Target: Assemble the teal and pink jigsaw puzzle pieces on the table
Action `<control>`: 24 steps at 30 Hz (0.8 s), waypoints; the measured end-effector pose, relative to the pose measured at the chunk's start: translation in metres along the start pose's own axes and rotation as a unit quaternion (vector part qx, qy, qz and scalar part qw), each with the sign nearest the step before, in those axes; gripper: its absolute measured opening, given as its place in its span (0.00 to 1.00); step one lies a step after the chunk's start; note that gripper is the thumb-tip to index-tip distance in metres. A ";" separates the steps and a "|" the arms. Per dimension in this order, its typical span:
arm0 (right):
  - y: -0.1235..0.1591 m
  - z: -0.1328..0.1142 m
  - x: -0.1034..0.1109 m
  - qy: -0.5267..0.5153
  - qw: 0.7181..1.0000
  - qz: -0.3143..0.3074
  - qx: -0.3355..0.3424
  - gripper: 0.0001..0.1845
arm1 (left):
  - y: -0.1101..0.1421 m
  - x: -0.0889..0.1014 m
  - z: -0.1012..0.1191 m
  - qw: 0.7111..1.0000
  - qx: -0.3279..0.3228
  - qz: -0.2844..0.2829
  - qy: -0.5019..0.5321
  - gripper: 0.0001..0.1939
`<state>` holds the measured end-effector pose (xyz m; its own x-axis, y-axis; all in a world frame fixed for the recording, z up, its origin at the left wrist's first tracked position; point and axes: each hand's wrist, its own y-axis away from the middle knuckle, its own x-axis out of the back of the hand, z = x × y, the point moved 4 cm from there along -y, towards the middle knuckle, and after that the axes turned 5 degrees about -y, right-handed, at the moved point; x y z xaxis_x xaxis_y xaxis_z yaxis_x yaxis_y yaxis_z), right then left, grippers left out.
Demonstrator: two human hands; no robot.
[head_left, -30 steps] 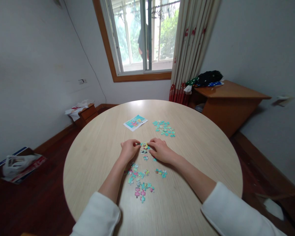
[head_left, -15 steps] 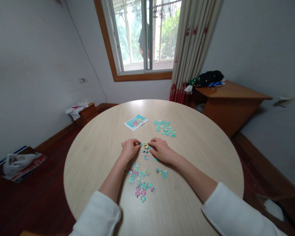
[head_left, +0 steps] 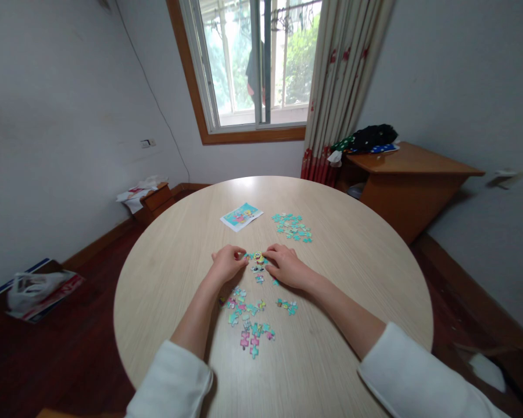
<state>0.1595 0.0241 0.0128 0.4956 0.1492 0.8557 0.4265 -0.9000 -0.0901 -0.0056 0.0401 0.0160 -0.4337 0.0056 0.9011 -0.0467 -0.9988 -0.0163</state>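
Note:
On the round wooden table [head_left: 353,273] my left hand [head_left: 226,265] and my right hand [head_left: 286,266] rest side by side, fingers curled. Both pinch at a small joined cluster of puzzle pieces [head_left: 257,258] lying between the fingertips, yellow and teal. Loose puzzle pieces [head_left: 249,316] in teal and pink are scattered nearer to me, between my forearms. A second group of teal pieces [head_left: 293,226] lies beyond my right hand. A printed reference picture [head_left: 241,216] lies flat farther back to the left.
A wooden desk [head_left: 407,177] with dark clothing on it stands at the right wall beside a curtain [head_left: 344,81]. A window [head_left: 255,61] is behind the table. A plastic bag [head_left: 28,287] and a small box lie on the floor at left.
My left hand has shifted slightly to the left and its fingers have loosened a little from the cluster. My right hand stays where it was.

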 end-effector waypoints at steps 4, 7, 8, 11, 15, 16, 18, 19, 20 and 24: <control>-0.001 0.000 0.000 0.000 1.000 0.002 0.003 0.17 | -0.001 -0.003 -0.001 1.000 -0.001 -0.003 0.000 0.13; -0.001 0.000 0.000 0.000 1.000 0.001 0.001 0.17 | -0.001 -0.003 -0.001 1.000 -0.001 0.000 -0.001 0.13; -0.001 0.000 -0.001 0.000 1.000 0.001 0.001 0.17 | 0.000 -0.003 -0.001 1.000 -0.001 0.001 -0.001 0.13; 0.000 0.001 -0.001 0.000 1.000 0.003 0.003 0.16 | 0.000 -0.002 -0.001 1.000 0.002 0.000 -0.001 0.14; 0.001 0.002 -0.002 -0.001 1.000 0.004 0.002 0.16 | 0.000 -0.003 -0.001 1.000 0.004 -0.003 0.000 0.14; 0.001 0.001 -0.001 0.000 1.000 0.005 0.003 0.16 | 0.000 -0.003 -0.001 1.000 0.004 -0.002 0.000 0.14; 0.000 0.001 -0.001 0.001 1.000 0.006 0.004 0.16 | -0.001 -0.003 -0.001 1.000 0.006 0.003 0.001 0.14; 0.000 0.001 -0.001 0.002 1.000 0.007 0.004 0.16 | -0.001 -0.003 -0.001 1.000 0.008 0.006 0.001 0.14; 0.000 0.001 -0.001 0.002 1.000 0.007 0.003 0.16 | -0.001 -0.003 -0.001 1.000 0.008 0.009 0.003 0.15; 0.000 0.000 -0.001 0.003 1.000 0.003 0.003 0.16 | -0.001 -0.002 0.002 1.000 -0.003 0.015 0.006 0.12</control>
<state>0.1590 0.0245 0.0119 0.4944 0.1413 0.8576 0.4285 -0.8981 -0.0990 -0.0027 0.0408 0.0154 -0.4464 -0.0236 0.8945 -0.0397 -0.9981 -0.0461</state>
